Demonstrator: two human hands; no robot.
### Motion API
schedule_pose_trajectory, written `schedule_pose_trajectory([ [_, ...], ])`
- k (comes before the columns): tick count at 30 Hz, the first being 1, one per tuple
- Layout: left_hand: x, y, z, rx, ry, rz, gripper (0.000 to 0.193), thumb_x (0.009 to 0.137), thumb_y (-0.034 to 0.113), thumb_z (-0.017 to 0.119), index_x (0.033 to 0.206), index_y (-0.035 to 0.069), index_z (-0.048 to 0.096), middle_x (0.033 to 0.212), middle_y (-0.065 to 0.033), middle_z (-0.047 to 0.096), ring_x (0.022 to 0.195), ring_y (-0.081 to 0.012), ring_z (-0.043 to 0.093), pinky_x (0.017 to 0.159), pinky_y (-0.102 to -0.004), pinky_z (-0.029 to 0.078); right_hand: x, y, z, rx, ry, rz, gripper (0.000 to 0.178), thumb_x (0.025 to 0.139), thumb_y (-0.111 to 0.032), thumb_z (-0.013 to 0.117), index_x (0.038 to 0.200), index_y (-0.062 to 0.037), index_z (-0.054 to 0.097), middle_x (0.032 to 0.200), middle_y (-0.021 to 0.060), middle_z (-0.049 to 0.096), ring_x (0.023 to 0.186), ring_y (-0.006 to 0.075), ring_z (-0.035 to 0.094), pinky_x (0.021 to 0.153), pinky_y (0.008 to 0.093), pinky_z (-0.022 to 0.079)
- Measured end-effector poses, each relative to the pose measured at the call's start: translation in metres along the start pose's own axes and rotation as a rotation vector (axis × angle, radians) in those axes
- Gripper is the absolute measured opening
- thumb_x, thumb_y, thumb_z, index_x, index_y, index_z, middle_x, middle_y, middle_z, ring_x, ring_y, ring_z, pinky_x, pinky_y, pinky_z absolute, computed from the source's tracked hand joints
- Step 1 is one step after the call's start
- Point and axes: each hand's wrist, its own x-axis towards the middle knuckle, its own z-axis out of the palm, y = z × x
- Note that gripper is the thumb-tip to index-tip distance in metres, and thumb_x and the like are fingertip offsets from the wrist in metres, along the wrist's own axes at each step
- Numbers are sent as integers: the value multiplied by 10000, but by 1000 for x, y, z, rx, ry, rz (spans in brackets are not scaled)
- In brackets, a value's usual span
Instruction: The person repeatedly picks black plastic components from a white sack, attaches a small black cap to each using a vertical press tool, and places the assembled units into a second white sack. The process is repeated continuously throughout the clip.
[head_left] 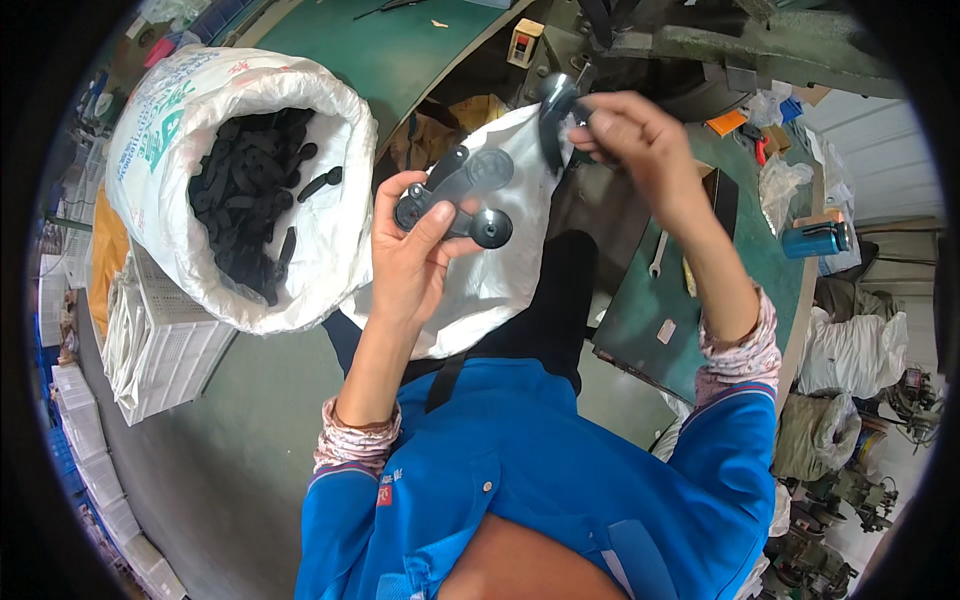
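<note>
My left hand point(410, 250) is closed around several black plastic lever-like parts point(490, 228) with round ends, fanned out past the fingertips. Raised at the right, my right hand point(632, 138) is slightly blurred, its fingers pinched at a similar black part point(551, 135) with a shiny round top, beside the dark machine. White sack cloth point(500, 280) lies below my hands and over my lap. Left of them, an open white woven sack point(330, 110) holds a heap of black parts point(245, 180); one loose part point(320, 184) rests on its inner wall.
A green worktable point(360, 45) lies at the back, with a heavy machine point(700, 75) at the back right. On the right-hand green bench point(640, 310) lie a wrench point(658, 255) and a blue bottle point(815, 240). White plastic crates point(165, 345) stand at left.
</note>
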Motion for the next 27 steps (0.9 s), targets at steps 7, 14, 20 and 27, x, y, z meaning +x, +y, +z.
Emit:
schedule_pose_trajectory([
  [7,-6,-19,16,-69,-3,-177,290,893,5,593,1137,76,453,1101,-193,587,963,-277,653,688,-413,621,-25,25,65,-4,-113,149,505,993,-282,455,1386,26,383,1327,146,506,1166,220,522,1004,335,398],
  [14,15,-16,-1,-297,87,-266,238,920,55,571,1133,63,466,1171,-210,558,1027,-296,628,788,-441,601,-43,-9,16,-696,13,-669,419,862,-161,596,1244,-3,530,897,115,594,781,242,581,719,355,466],
  [20,8,-18,20,-330,-5,-436,247,946,131,547,1158,49,449,1234,-236,529,1080,-304,604,865,-471,567,-60,-1,35,-756,-165,-689,539,717,-87,744,1224,-70,562,973,112,571,881,277,564,662,323,488],
  [27,10,-18,14,-149,-203,-407,224,971,149,501,1171,63,448,1195,-202,542,1050,-304,614,806,-436,589,-44,-1,19,-325,-13,-378,361,804,-43,687,1160,-57,631,977,85,668,812,161,650,611,265,507],
])
